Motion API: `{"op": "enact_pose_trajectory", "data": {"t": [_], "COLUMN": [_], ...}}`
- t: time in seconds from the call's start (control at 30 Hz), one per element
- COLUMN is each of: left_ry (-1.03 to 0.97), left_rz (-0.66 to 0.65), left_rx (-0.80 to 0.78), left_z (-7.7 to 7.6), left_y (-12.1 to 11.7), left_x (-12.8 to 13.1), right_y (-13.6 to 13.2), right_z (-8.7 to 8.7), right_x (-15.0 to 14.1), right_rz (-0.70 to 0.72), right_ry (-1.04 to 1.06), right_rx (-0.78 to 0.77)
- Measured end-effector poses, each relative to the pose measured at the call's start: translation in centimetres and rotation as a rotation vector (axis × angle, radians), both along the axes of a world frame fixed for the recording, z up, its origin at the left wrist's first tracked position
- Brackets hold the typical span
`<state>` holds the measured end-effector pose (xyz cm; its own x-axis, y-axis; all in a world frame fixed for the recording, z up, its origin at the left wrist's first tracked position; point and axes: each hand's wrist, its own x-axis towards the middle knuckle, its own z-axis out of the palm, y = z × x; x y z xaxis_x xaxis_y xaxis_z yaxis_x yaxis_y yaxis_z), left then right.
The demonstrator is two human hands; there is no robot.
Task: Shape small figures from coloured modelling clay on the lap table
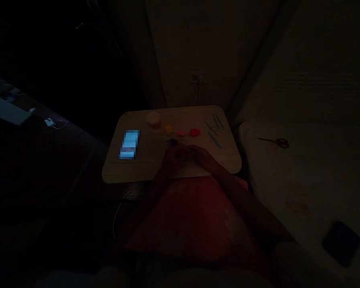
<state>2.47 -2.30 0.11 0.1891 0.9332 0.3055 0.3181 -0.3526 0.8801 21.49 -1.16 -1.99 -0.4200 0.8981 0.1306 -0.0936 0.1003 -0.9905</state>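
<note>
In dim light, my left hand (175, 156) and my right hand (202, 157) meet above the near half of a small wooden table (150, 168). The fingers of both are closed together around a small dark, perhaps greenish piece (192, 152), too dim to name. Just beyond my left fingers lies a dark lump (173, 142). Farther back sit an orange lump (168, 129), a pink piece (181, 133) and a bright red lump (195, 132). To the right of them are several thin bluish tools (215, 140), one of them knife-like.
A lit phone (129, 144) lies on the table's left side, and a pale tub (153, 119) stands at the back. A red cushion (195, 216) fills my lap. Scissors (280, 143) rest on the pale bed-like surface at right. A wall socket (196, 76) has a cable.
</note>
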Motion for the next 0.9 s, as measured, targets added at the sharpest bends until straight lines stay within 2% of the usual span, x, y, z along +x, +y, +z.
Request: {"op": "enact_pose_trajectory", "data": {"t": [0.17,0.4,0.7,0.9], "left_ry": [-0.010,0.011,0.057,0.147], "left_rz": [-0.021,-0.054,-0.056,-0.119], "left_rx": [0.031,0.090,0.082,0.114], "left_z": [0.2,0.4,0.2,-0.2], "left_y": [0.2,0.3,0.2,0.4], "left_x": [0.0,-0.1,0.1,0.1], "right_y": [-0.3,-0.2,-0.5,-0.7], "right_z": [0.3,0.4,1.1,1.3], "right_x": [0.0,0.3,0.0,-0.1], "right_rz": [0.041,-0.024,0.043,0.072], "right_ry": [0.072,0.021,-0.011,0.028], "right_rx": [-0.066,0.071,0.156,0.093]}}
